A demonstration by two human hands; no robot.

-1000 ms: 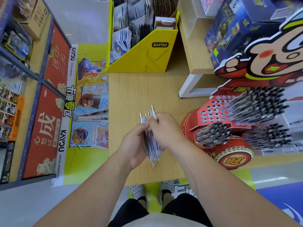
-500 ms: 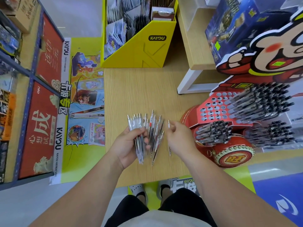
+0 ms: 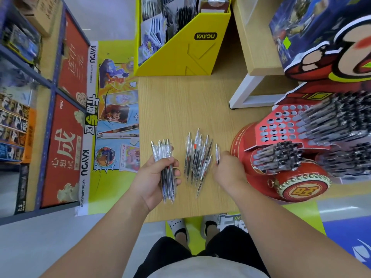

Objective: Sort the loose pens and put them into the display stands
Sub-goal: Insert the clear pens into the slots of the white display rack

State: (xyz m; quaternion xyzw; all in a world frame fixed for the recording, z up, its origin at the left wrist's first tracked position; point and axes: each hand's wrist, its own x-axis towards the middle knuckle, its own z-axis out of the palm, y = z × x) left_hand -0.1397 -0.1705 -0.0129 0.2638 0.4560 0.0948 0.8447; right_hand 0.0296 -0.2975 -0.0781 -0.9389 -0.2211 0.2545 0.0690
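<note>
Head view: the wooden table [image 3: 180, 101] fills the centre, and you stand at its near edge. The red display stand [image 3: 267, 133] sits at the table's right side, with a drum-shaped base and a perforated panel above. Its right part is cut off by the frame edge. The dark pens [image 3: 329, 121] stuck in it lean up and to the right. They are blurred, so you can't count them. A yellow card box [image 3: 192, 55] stands at the far edge with its top cut off.

Your left hand [image 3: 150, 177] is over the near-left part of the table, fingers curled round a bundle of clear pens [image 3: 163, 152]. The bundle's long axis runs near to far, tilted slightly left at the far end. Blunt metal ends point away from you, tips toward you. It crosses the palm and sticks out past the hand at both ends. The mid barrels are hidden under the fingertips.

Your right hand [image 3: 230, 173] is beside the stand's base, back up, fingers curled and pinching a single pen [image 3: 217, 154]. That pen points away from you. Only its far half shows above the fingers, and the rest is hidden behind the hand.

The loose pens [image 3: 197, 157] lie flat on the table between your hands in a rough fan. Their long axes run near to far, blunt ends far and leaning slightly right. They lie apart from the left hand and just beside the right. You can't tell whether they touch it.
</note>
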